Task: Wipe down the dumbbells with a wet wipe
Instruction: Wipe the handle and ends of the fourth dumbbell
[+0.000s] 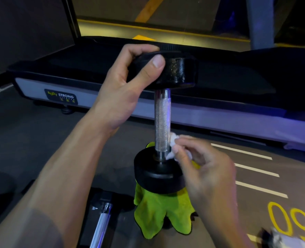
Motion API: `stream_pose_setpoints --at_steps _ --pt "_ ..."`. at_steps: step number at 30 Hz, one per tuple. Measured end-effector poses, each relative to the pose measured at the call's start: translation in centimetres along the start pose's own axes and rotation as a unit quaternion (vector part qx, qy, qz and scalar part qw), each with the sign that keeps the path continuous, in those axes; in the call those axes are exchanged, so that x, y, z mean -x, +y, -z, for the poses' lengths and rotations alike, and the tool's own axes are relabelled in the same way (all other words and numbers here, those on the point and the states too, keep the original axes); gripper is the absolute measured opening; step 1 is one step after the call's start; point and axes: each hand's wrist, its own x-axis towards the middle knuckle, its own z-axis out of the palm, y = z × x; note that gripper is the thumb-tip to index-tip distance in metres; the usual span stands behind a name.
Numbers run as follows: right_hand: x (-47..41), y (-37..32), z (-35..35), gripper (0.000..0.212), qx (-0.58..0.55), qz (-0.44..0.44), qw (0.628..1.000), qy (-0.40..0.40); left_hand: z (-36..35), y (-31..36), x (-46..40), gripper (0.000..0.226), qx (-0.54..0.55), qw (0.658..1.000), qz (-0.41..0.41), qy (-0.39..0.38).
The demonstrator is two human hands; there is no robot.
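black rubber-ended dumbbell with a knurled steel handle [162, 122] stands upright on a lime-green cloth [159, 210], open floor [41, 140] around; left hand [123, 86] grips its top end, right hand [207, 174] pinches a crumpled white wet wipe [171, 149] against the handle's base.

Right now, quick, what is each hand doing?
Left hand: closed on the top end of the dumbbell, which stands upright.
Right hand: closed, pinching a white wipe against the bottom of the metal handle.

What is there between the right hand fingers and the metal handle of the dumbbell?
A crumpled white wet wipe, pressed by the right hand against the lower handle, seen in the head view.
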Motion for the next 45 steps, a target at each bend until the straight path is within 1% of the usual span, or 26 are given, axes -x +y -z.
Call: stream_pose_setpoints --at_steps 3,5,7,9,11,15,17,19,20,22,24,26,28,30,31,32,34,36,38,41,44,45 --pt "0.8 -0.3 -1.0 0.028 0.011 -0.011 1.0 -0.026 -0.1 0.1 0.0 0.014 0.006 1.0 0.001 -0.003" --pt "0.3 -1.2 -1.5 0.036 -0.053 -0.037 0.997 -0.04 -0.2 0.2 0.2 0.018 0.01 1.0 -0.002 -0.004" --pt "-1.5 -2.6 -1.7 0.038 -0.125 -0.045 0.991 -0.032 -0.4 0.3 0.2 0.025 0.011 1.0 -0.004 -0.006" --pt "-3.5 -3.7 -2.0 0.042 -0.213 -0.059 0.975 -0.019 -0.4 0.2 0.2 0.021 0.009 1.0 -0.001 -0.01" --pt "-3.8 -4.0 -2.7 0.043 -0.256 -0.062 0.965 -0.018 -0.2 -0.1 0.1 0.017 0.006 1.0 0.004 -0.007" --pt "-2.1 -3.0 -3.8 0.043 -0.217 -0.067 0.974 -0.017 0.2 -0.2 0.2 0.016 0.012 1.0 0.0 0.002" --pt "-3.6 -3.1 -3.7 0.04 -0.251 -0.064 0.966 0.002 0.2 -0.2 0.4 0.013 0.022 1.0 -0.004 -0.005" --pt "-4.9 -4.0 -3.9 0.03 -0.304 -0.055 0.95 0.042 0.1 0.0 0.6 0.013 0.026 1.0 -0.005 -0.015" --pt "-4.7 -4.3 -4.3 0.028 -0.312 -0.052 0.947 0.057 0.0 0.1 0.6 0.015 0.025 0.999 -0.007 -0.018" --pt "-3.0 -4.3 -5.2 0.032 -0.286 -0.041 0.954 0.075 -0.2 0.5 0.7 0.023 0.026 0.999 -0.015 -0.021" --pt "-1.0 -3.8 -5.8 0.034 -0.231 -0.017 0.97 0.07 -0.4 0.6 0.7 0.028 0.027 0.999 -0.023 -0.024" --pt "-0.3 -3.2 -6.1 0.039 -0.162 0.023 0.984 0.072 -0.5 0.5 0.7 0.021 0.03 0.999 -0.026 -0.03" --pt "-0.5 -3.4 -6.1 0.04 -0.1 0.065 0.989 0.091 -0.5 0.3 0.7 0.018 0.032 0.998 -0.03 -0.034" --pt "-0.9 -3.5 -6.0 0.039 -0.061 0.101 0.987 0.106 -0.5 0.3 0.6 0.02 0.028 0.998 -0.033 -0.034" --pt "-1.1 -3.2 -5.9 0.039 -0.06 0.103 0.987 0.107 -0.5 0.3 0.5 0.02 0.027 0.999 -0.033 -0.032" --pt "-1.3 -2.9 -5.7 0.038 -0.076 0.094 0.987 0.104 -0.5 0.3 0.5 0.021 0.027 0.999 -0.033 -0.029" --pt "-2.1 -2.3 -5.2 0.035 -0.168 0.043 0.98 0.1 -0.5 0.3 0.6 0.02 0.029 0.999 -0.031 -0.023" --pt "-3.3 -2.6 -4.7 0.031 -0.27 -0.023 0.957 0.103 -0.5 0.3 0.7 0.018 0.031 0.999 -0.03 -0.02" --pt "-4.6 -3.2 -4.4 0.025 -0.32 -0.061 0.939 0.112 -0.5 0.3 0.8 0.017 0.031 0.999 -0.03 -0.021" --pt "-6.2 -3.9 -4.3 0.013 -0.353 -0.07 0.926 0.116 -0.5 0.4 0.8 0.017 0.028 0.999 -0.032 -0.024" --pt "-6.6 -3.7 -4.8 0.009 -0.346 -0.102 0.927 0.097 -0.4 0.2 0.7 0.018 0.028 0.999 -0.028 -0.018" --pt "-6.6 -3.4 -5.0 0.008 -0.325 -0.111 0.936 0.082 -0.4 0.1 0.7 0.018 0.027 0.999 -0.026 -0.016"
